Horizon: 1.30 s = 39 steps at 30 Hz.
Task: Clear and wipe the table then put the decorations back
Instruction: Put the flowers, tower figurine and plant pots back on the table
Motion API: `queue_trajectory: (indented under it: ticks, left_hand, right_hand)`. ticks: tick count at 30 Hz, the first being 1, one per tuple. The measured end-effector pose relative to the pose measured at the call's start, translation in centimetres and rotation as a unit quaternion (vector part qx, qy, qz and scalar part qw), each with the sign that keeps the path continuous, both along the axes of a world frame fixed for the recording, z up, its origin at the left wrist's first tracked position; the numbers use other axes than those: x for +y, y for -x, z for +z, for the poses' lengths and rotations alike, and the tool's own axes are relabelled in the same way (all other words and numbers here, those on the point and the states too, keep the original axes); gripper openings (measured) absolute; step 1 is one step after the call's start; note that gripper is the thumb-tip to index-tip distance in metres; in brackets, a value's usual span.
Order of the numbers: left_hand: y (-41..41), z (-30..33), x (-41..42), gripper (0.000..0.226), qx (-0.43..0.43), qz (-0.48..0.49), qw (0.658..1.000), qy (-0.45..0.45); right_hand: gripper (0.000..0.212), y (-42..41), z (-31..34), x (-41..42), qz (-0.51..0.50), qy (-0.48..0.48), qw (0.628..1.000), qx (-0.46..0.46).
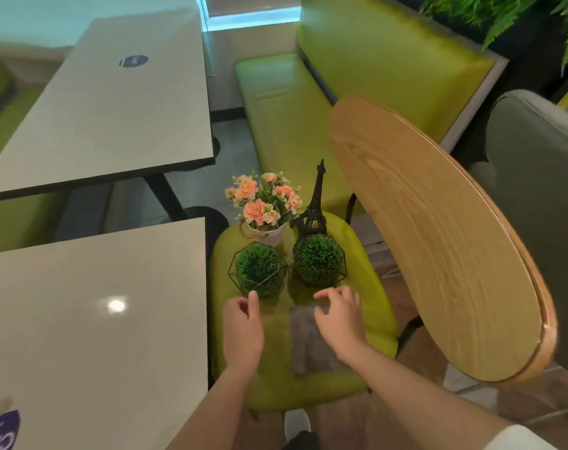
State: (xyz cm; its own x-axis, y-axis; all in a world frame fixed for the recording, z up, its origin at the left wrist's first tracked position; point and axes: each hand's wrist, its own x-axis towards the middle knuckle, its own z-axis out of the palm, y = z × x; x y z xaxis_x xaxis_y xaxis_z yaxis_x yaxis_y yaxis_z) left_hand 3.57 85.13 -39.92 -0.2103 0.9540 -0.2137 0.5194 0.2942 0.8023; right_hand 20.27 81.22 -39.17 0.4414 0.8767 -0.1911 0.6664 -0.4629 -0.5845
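Both hands, left hand and right hand, hover loose-fingered, empty, over fuzzy grey cloth.

A glossy, smooth finish is seen on the pale surface, glare spot and all. The chair back is grained wood, its green seat slick like vinyl. The grey cloth looks fuzzy and matt.

There is one view, from the camera on my head, looking forward and steeply down onto the round green padded chair seat from close above. Left of that seat the pale grey rectangular table fills the lower corner. Beyond the seat, farther off, stands the long green upholstered bench. The wide lens bends the edges.
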Motion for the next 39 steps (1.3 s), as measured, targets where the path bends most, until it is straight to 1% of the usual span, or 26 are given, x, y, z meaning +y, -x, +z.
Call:
queue_trajectory:
  ticks: [2,4,6,8,9,10,13,17,19,22,25,27,31,33,37,39]
  left_hand:
    - [0.8,0.6,1.5,0.035,-0.035,0.053,0.997,-0.033]
    - [1.3,0.9,3.0,0.038,-0.049,0.074,0.995,-0.042]
    - [1.3,1.5,4.2,0.048,-0.038,0.058,0.998,-0.011]
    - [1.2,1.8,5.3,0.057,-0.017,0.024,0.999,0.041]
    - [1.3,1.8,5.6,0.059,-0.014,0.015,0.998,0.063]
    - [1.3,1.6,5.9,0.057,-0.02,0.008,0.997,0.076]
    - [1.5,1.2,6.4,0.041,-0.063,0.009,0.995,0.083]
    - [2.1,0.3,7.0,0.033,-0.098,-0.002,0.991,0.094]
    - [2.6,-0.2,7.2,0.026,-0.122,0.013,0.987,0.103]
    - [3.0,-0.6,7.1,0.022,-0.137,0.042,0.985,0.101]
    - [3.6,-0.9,6.7,0.026,-0.131,0.056,0.986,0.092]
    - [4.3,-1.0,6.3,0.027,-0.136,0.071,0.984,0.091]
    - [6.8,-1.2,5.3,0.028,-0.151,0.119,0.979,0.075]
    - [8.2,-1.5,4.7,0.028,-0.164,0.149,0.972,0.074]
    - [10.7,-1.4,3.2,0.028,-0.184,0.22,0.956,0.066]
    - [12.1,-1.2,2.6,0.028,-0.19,0.254,0.947,0.058]
  right_hand:
    - [0.015,1.5,0.8,1.4,0.001,-0.023,0.999,0.023]
    - [0.011,2.4,1.4,2.7,-0.012,-0.055,0.998,0.017]
    - [0.01,2.5,2.0,4.0,-0.035,-0.087,0.996,-0.006]
    - [0.012,2.0,2.5,5.1,-0.056,-0.096,0.993,-0.031]
    - [0.012,1.8,2.6,5.5,-0.059,-0.094,0.993,-0.041]
    - [0.012,1.6,2.7,5.8,-0.059,-0.093,0.993,-0.049]
    - [0.016,1.0,2.7,6.5,-0.045,-0.089,0.991,-0.085]
    - [0.028,0.5,2.2,6.7,-0.044,-0.063,0.986,-0.147]
    - [0.037,0.3,2.0,6.7,-0.045,-0.065,0.983,-0.165]
    - [0.05,0.2,1.9,6.9,-0.062,-0.058,0.987,-0.133]
    - [0.052,0.2,1.9,7.2,-0.075,-0.056,0.992,-0.084]
    - [0.055,0.1,1.8,7.4,-0.083,-0.059,0.992,-0.073]
    - [0.082,-0.2,1.9,8.0,-0.104,-0.041,0.991,-0.068]
    - [0.089,-0.3,2.2,8.3,-0.101,-0.026,0.991,-0.078]
    - [0.09,0.6,2.4,8.2,-0.099,-0.016,0.991,-0.092]
    - [0.087,2.2,2.5,7.7,-0.071,-0.027,0.992,-0.097]
